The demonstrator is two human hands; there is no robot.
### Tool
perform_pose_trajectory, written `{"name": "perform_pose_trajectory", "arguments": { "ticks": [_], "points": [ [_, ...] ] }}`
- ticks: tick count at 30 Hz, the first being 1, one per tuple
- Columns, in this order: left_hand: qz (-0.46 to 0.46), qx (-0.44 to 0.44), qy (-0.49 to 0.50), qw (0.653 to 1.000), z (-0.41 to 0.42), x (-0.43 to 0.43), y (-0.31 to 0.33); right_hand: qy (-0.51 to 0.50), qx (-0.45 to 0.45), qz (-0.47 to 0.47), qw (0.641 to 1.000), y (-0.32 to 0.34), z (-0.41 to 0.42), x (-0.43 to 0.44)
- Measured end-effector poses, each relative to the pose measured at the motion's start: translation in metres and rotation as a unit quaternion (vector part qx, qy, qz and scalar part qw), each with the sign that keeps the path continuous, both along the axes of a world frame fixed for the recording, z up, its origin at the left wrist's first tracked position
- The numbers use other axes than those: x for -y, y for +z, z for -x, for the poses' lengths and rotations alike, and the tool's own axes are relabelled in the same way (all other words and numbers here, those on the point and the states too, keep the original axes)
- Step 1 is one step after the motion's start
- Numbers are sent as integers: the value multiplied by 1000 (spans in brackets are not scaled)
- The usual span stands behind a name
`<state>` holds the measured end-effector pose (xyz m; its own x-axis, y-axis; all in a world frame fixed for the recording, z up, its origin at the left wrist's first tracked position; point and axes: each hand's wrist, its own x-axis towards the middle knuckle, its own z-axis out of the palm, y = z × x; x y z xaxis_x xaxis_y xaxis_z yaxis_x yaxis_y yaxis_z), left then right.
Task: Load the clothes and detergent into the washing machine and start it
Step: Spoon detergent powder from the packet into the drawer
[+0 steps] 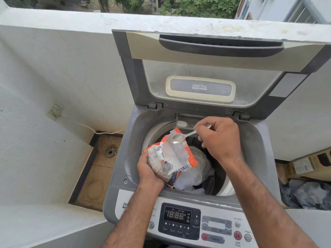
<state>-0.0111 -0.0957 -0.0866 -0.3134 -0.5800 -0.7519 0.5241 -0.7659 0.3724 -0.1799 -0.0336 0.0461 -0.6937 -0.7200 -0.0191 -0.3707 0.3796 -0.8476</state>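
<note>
A grey top-loading washing machine (125, 154) stands with its lid (197, 51) raised. White and dark clothes (197, 169) lie in the drum. Over the drum, my left hand (148, 169) grips an opened orange and white detergent packet (168, 158). My right hand (218, 136) pinches a clear plastic spoon (180, 137) whose bowl sits at the packet's mouth. White powder (181, 123) lies in the detergent tray at the rear rim. The control panel (180, 219) displays 18:88.
A white parapet wall (53, 68) runs behind and to the left. A floor drain (110, 151) sits in the recess left of the machine, with a white cable (86, 127) along the wall. A cardboard box (308, 165) and grey cloth (308, 194) are at right.
</note>
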Motion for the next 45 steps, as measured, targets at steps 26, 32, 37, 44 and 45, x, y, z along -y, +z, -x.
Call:
{"name": "perform_pose_trajectory", "arguments": {
  "ticks": [26,32,37,44,45],
  "points": [
    [21,-41,-5,999,0,-5,12,84,-69,-46,993,-42,-22,-23],
    [82,-48,-11,995,17,-17,40,137,156,-22,978,-52,-12,-37],
    [101,-95,-14,990,43,-29,64,221,329,11,918,-38,5,-68],
    [117,-128,-52,983,80,-67,81,285,368,76,882,-22,22,-116],
    [116,-129,-58,983,85,-73,85,271,361,77,889,-22,24,-121]
  ]
}}
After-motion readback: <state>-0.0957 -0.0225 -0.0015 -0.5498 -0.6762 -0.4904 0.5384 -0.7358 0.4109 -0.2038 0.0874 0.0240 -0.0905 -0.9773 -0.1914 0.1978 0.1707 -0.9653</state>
